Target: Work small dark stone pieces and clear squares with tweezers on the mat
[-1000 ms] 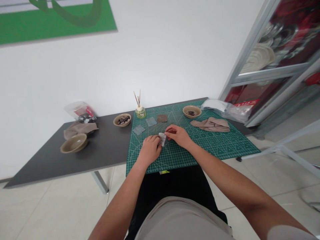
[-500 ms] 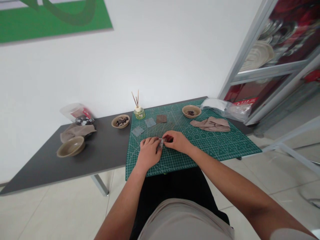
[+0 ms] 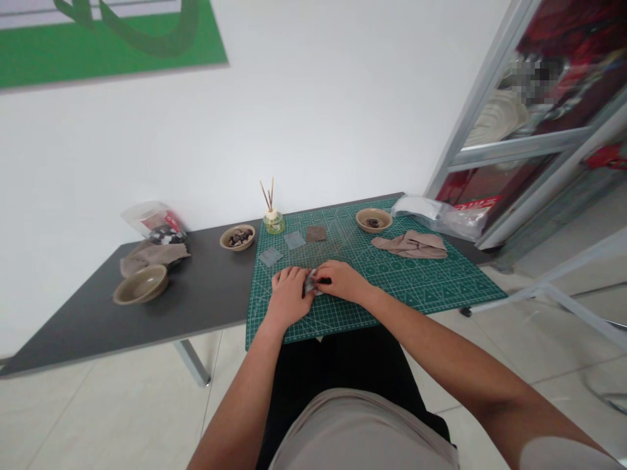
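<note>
Close together over the green cutting mat [image 3: 392, 287], both hands work at one spot. My left hand [image 3: 288, 295] is closed on a small grey sheet-like piece [image 3: 309, 282], pinned between thumb and fingers. Bent against it from the other side is my right hand [image 3: 345, 281], pinching a small dark thing [image 3: 323, 281] whose kind I cannot make out. Just beyond the hands lie two grey-blue squares [image 3: 294, 240] and a brown square [image 3: 316, 233], flat on the mat.
A bowl of dark and pale stones [image 3: 238, 237] and a reed diffuser [image 3: 273, 220] stand behind. At right are a bowl with dark pieces [image 3: 373, 220], a brown cloth [image 3: 411, 244] and a plastic bag [image 3: 441, 215]. Another bowl [image 3: 141, 285] and cloth [image 3: 157, 256] sit left.
My right hand has shifted slightly left, nearer my left hand. The dark thing at its fingertips shows more clearly now. The view has moved slightly; the bowls and squares lie as before.
</note>
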Demonstrator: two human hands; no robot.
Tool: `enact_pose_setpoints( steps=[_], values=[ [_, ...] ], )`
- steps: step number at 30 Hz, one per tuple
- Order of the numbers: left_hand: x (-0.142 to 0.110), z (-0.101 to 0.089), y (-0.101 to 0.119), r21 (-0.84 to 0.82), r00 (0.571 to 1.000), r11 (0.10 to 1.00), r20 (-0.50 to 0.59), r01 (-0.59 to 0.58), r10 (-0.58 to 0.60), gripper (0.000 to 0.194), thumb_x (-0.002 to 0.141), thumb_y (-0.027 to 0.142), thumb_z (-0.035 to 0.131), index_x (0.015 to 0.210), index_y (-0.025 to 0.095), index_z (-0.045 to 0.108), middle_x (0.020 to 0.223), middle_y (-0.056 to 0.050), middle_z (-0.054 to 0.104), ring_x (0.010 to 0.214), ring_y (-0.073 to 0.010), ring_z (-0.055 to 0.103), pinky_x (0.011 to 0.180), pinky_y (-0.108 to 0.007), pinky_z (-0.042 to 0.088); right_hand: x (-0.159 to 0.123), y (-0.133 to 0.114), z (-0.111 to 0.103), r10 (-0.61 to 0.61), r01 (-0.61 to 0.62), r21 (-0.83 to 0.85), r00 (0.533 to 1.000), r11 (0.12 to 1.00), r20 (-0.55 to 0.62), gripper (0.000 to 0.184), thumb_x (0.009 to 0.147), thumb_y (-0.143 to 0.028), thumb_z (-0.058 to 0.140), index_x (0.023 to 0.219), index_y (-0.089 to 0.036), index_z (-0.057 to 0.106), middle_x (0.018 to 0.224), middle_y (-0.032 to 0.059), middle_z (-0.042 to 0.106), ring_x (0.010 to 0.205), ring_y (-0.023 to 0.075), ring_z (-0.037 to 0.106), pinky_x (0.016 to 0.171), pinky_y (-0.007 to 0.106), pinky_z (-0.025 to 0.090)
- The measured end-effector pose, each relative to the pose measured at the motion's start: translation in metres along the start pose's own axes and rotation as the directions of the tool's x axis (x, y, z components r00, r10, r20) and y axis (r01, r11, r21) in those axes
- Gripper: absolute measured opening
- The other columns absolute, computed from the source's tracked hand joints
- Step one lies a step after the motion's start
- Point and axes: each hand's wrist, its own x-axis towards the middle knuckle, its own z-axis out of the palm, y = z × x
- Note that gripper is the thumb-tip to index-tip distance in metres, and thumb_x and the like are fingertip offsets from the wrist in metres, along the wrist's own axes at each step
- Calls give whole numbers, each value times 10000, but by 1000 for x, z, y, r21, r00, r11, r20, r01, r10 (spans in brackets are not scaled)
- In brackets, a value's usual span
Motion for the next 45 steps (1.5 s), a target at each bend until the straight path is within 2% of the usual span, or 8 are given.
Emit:
enact_pose_setpoints(
  steps=[4, 14, 18, 22, 27, 31, 37, 45],
  values=[
    [-1, 0, 1, 20, 1000, 1000, -4, -2, 2, 275, 853, 321, 574, 1116, 253, 612, 1197, -60, 625, 1154, -291, 488, 975, -501, 350, -4, 6, 1, -19, 19, 3, 1000, 1000, -12, 78, 809, -198, 706, 853, -226, 765, 938, 43, 718, 915, 196, 632, 869, 337, 484],
    [0, -2, 0, -7, 999, 999, 23, 34, -34, 328, 819, 312, 605, 1145, 279, 614, 1177, -71, 622, 1143, -306, 480, 963, -509, 347, -2, 3, 8, -47, 47, 55, 999, 997, 2, 116, 845, -218, 667, 878, -244, 776, 963, 45, 728, 927, 197, 632, 871, 350, 487],
    [0, -1, -1, -11, 999, 999, 20, 31, -30, 322, 818, 338, 621, 1134, 276, 617, 1178, -70, 623, 1141, -304, 484, 958, -503, 347, -5, 6, 2, 46, -44, 82, 999, 996, -23, 92, 800, -228, 712, 870, -252, 766, 904, 28, 734, 879, 199, 641, 830, 345, 484],
    [0, -1, -2, -9, 1000, 1000, 17, 22, -22, 321, 820, 351, 629, 1130, 270, 614, 1181, -68, 624, 1135, -303, 483, 945, -503, 351, -6, 5, 2, 187, -175, 133, 979, 975, -77, 244, 778, -237, 736, 1021, -231, 719, 893, 25, 723, 828, 186, 643, 779, 323, 478],
    [0, -1, -1, -15, 999, 999, 21, 36, -36, 323, 818, 356, 625, 1133, 284, 623, 1175, -70, 623, 1125, -309, 483, 951, -515, 345, -5, 5, 7, 52, -46, 91, 996, 995, -74, 70, 820, -248, 697, 872, -252, 744, 913, 27, 741, 871, 206, 618, 839, 372, 450],
    [-1, 0, -1, -21, 999, 999, -2, 44, -44, 303, 806, 351, 629, 1103, 292, 638, 1168, -58, 634, 1107, -317, 487, 937, -526, 343, -7, 7, 7, -38, 46, 89, 996, 995, -86, 57, 814, -236, 688, 796, -255, 739, 905, 18, 737, 844, 199, 604, 853, 385, 440],
    [-1, 1, -2, -17, 999, 999, -21, 27, -28, 311, 804, 342, 632, 1109, 289, 627, 1173, -49, 643, 1093, -322, 492, 914, -532, 345, -7, 5, 6, -36, 18, -134, 991, 991, -131, 104, 834, -230, 658, 749, -224, 717, 844, 43, 711, 824, 214, 531, 846, 400, 392],
    [-1, 0, -1, -7, 999, 1000, -16, 29, -29, 293, 807, 308, 615, 1098, 279, 622, 1179, -49, 641, 1088, -309, 497, 914, -522, 348, -6, 0, 4, -91, 85, -125, 995, 989, -42, 76, 784, -222, 697, 718, -219, 661, 818, 15, 676, 782, 188, 503, 821, 361, 378]
  ],
)
